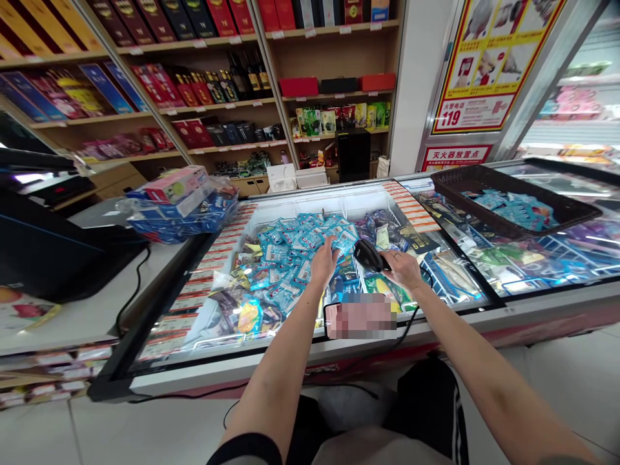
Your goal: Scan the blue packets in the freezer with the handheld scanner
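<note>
My left hand [323, 261] reaches into an open chest freezer [290, 352] and closes its fingers on a blue ice cream packet [345, 240] atop a heap of several like it. My right hand [403, 268] grips a black handheld barcode scanner [369, 256], its head pointing left toward the blue packets. A cable runs from the scanner down over the freezer's front edge. A phone [361, 316], its screen blurred, lies on the freezer rim just below both hands.
A black plastic tray [571, 216] with blue packets rests on the glass lid at the right. Stacked blue and pink packs [181, 206] sit on the counter at left, beside a dark monitor [53, 252]. Shelves of boxed goods line the back wall.
</note>
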Motion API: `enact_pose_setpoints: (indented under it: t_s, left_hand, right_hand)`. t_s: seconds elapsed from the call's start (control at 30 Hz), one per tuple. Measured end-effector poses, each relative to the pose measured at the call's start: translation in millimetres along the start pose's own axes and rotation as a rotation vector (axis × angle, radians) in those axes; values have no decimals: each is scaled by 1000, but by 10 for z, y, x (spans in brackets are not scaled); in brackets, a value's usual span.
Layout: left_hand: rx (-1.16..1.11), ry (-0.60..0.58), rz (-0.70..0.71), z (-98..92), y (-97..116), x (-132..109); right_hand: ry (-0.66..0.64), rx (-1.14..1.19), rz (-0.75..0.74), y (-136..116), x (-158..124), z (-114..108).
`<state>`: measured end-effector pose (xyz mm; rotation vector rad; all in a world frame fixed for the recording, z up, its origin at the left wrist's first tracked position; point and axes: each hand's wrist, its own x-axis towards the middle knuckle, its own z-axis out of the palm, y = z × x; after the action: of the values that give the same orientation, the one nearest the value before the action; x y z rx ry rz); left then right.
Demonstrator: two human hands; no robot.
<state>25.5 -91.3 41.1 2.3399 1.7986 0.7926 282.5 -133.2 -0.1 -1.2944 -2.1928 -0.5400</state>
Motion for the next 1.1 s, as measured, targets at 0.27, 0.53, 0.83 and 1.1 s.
enact_pose_setpoints:
  t_s: [0.27,0.53,0.83,1.1]
  left_hand:
    - [23,15,20,60,-17,3]
    - [28,22,26,70,-20,5]
    - [26,14,14,46,19,0]
    - [44,2,-1,39,31,-1]
  right_hand:
    - [7,4,-15,0,-2,6]
    - [1,-9,-18,-1,3,-4]
    - [-5,-19,-23,-8,3,-24]
    - [38,-6,-41,-12,13,-37]
